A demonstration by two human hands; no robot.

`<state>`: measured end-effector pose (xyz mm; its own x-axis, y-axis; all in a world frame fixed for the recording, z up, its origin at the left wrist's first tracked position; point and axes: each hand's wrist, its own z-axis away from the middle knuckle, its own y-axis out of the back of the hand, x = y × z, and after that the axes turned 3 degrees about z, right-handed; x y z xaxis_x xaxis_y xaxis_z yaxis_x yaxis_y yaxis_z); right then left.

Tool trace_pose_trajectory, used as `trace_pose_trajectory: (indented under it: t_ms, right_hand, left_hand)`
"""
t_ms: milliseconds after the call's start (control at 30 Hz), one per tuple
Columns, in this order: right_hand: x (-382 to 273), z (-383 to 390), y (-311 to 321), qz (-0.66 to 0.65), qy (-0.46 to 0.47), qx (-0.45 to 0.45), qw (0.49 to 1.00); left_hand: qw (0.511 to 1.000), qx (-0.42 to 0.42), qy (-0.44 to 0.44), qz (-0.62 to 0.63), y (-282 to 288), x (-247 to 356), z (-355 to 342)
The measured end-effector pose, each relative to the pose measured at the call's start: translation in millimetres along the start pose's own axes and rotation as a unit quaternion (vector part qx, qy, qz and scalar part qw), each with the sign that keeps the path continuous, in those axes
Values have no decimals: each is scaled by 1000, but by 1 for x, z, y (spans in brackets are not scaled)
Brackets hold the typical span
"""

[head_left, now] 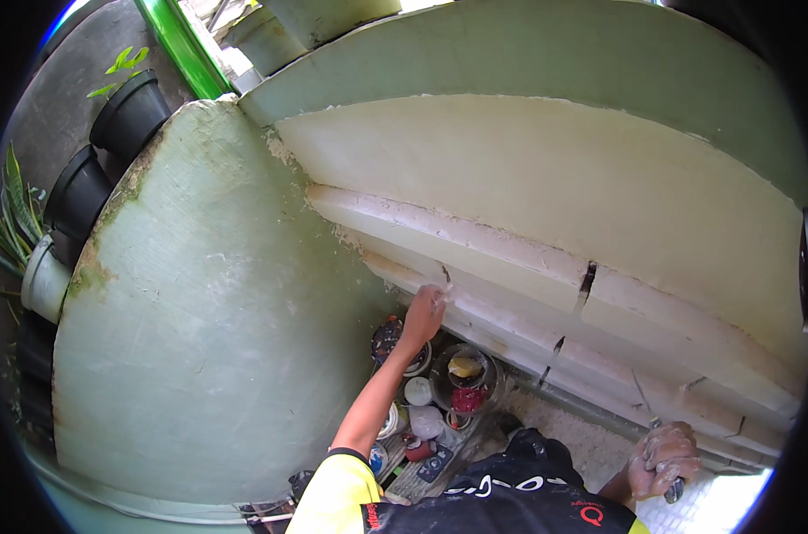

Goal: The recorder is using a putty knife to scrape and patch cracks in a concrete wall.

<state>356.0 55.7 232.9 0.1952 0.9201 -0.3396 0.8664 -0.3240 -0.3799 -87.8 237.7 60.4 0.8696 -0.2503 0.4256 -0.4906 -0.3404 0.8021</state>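
My left hand (pixel 425 308) is closed at the cracked lower ledge (pixel 475 310) of the cream wall; white material shows at its fingertips, but I cannot make out what it grips. At the lower right, my right hand (pixel 660 458), coated in pale paste, is closed around a tool with a metal end (pixel 674 488) showing below the fist, beside the right part of the ledges. Dark vertical gaps break both ledges.
A pale green wall (pixel 199 303) rises at the left, topped by black pots (pixel 128 116) with plants. A bucket (pixel 484 392), tubs (pixel 417 392) and cans crowd a plank below my left arm. Gritty floor (pixel 573 423) lies under the ledges.
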Motion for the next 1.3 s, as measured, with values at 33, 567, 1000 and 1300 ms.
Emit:
trace_pose_trajectory:
  t_ms: [33, 567, 1000, 1300]
  right_hand:
    - [2, 1, 1, -7, -7, 6, 1000]
    - [51, 28, 11, -83, -91, -49, 991]
    - [77, 26, -17, -135, -118, -41, 983]
    - [66, 19, -80, -160, -104, -116, 975]
  left_hand:
    - [989, 58, 71, 113, -7, -9, 3]
    - [966, 59, 230, -104, -7, 27, -53]
    - [995, 44, 6, 92, -9, -33, -18]
    - [973, 130, 118, 149, -27, -5, -22]
